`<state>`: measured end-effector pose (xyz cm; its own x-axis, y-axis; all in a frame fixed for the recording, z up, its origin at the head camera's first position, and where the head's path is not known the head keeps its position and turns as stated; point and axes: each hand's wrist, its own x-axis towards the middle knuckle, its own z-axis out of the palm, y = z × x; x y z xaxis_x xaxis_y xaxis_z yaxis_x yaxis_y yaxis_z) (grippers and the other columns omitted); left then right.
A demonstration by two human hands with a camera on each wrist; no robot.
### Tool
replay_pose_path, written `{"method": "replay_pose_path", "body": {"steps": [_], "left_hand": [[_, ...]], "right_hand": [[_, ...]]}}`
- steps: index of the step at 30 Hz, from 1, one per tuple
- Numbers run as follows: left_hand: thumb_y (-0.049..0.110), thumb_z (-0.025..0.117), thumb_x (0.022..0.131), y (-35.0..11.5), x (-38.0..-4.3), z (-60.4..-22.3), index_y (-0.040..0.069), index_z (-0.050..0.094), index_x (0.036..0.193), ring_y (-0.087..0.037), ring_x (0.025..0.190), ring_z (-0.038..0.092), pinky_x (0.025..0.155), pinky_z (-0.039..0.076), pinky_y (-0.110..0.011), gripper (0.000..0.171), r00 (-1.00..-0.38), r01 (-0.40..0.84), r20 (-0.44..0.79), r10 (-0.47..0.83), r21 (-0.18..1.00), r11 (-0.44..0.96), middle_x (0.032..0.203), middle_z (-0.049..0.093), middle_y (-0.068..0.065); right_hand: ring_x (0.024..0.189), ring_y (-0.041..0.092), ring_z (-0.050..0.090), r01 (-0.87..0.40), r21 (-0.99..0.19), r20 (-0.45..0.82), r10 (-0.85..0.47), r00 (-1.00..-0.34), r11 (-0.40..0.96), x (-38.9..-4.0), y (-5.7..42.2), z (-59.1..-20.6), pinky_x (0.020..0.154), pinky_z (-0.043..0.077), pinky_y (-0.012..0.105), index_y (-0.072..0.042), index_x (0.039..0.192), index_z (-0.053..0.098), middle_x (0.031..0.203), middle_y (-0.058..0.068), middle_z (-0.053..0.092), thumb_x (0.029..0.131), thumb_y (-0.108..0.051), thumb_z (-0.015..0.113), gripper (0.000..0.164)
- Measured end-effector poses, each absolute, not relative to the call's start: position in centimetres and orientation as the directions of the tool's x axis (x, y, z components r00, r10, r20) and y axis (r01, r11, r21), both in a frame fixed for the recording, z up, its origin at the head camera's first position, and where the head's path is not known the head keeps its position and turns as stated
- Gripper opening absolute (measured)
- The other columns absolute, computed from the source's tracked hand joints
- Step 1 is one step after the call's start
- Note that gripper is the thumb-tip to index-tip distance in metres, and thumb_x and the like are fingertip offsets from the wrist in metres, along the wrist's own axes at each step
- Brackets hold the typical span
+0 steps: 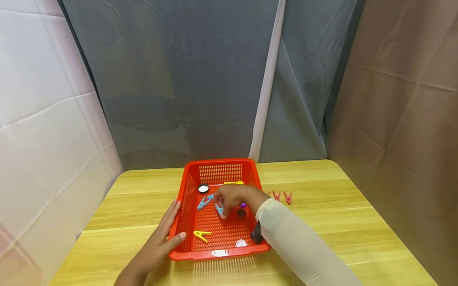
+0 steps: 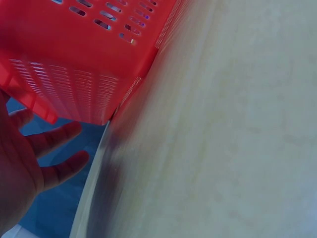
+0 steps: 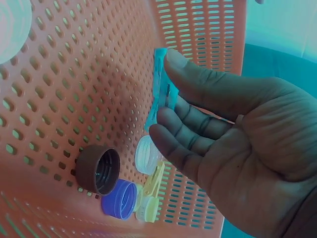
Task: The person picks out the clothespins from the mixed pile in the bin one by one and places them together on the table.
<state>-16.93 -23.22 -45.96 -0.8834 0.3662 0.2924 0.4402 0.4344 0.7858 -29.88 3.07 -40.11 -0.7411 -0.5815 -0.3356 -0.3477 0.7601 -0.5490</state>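
Observation:
A red plastic basket (image 1: 220,161) with slotted walls stands on the table. Inside it, my right hand (image 1: 230,196) pinches a light blue clothespin (image 3: 163,87) between thumb and fingers, near the basket floor. More light blue clothespins (image 1: 202,203) lie just left of that hand. My left hand (image 1: 159,239) is at the basket's left side, fingers extended along the wall and thumb by the near left rim. A brown bottle cap (image 3: 97,170), a purple cap (image 3: 119,199) and a clear cap (image 3: 147,154) sit beneath the right hand in the right wrist view.
Also in the basket are a yellow clothespin (image 1: 202,235) near the front, a black-rimmed white lid (image 1: 203,188), a whitish cap (image 1: 241,243) and yellow items (image 1: 234,182) at the back. Red clothespins (image 1: 288,198) lie on the wooden table (image 1: 322,222) to the right.

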Motion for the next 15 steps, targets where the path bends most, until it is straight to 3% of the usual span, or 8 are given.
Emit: {"method": "replay_pose_path", "body": {"steps": [6, 15], "left_hand": [[0.017, 0.06, 0.097, -23.25, -16.94, -45.95, 0.023, 0.009, 0.161, -0.046, 0.151, 0.001, 0.102, 0.016, -0.081, 0.082, -0.886, 0.438, 0.291, 0.362, 0.781, 0.445, 0.168, -0.002, 0.001], [0.014, 0.06, 0.096, -23.2, -16.82, -45.98, 0.023, 0.011, 0.161, -0.046, 0.15, 0.003, 0.104, 0.016, -0.079, 0.082, -0.881, 0.445, 0.3, 0.365, 0.787, 0.427, 0.168, -0.001, 0.003]], "right_hand": [[0.081, 0.012, 0.054, -0.39, -0.544, -0.296, -0.605, -0.739, 0.743, -29.8, 3.13, -39.81, 0.072, 0.048, 0.025, -0.011, 0.115, 0.068, 0.094, 0.0, 0.063, 0.075, -0.014, 0.086, 0.044], [0.087, 0.014, 0.054, -0.454, -0.536, -0.214, -0.635, -0.742, 0.711, -29.84, 3.37, -39.34, 0.075, 0.049, 0.026, -0.012, 0.117, 0.068, 0.108, 0.008, 0.066, 0.073, -0.02, 0.087, 0.049]]}}
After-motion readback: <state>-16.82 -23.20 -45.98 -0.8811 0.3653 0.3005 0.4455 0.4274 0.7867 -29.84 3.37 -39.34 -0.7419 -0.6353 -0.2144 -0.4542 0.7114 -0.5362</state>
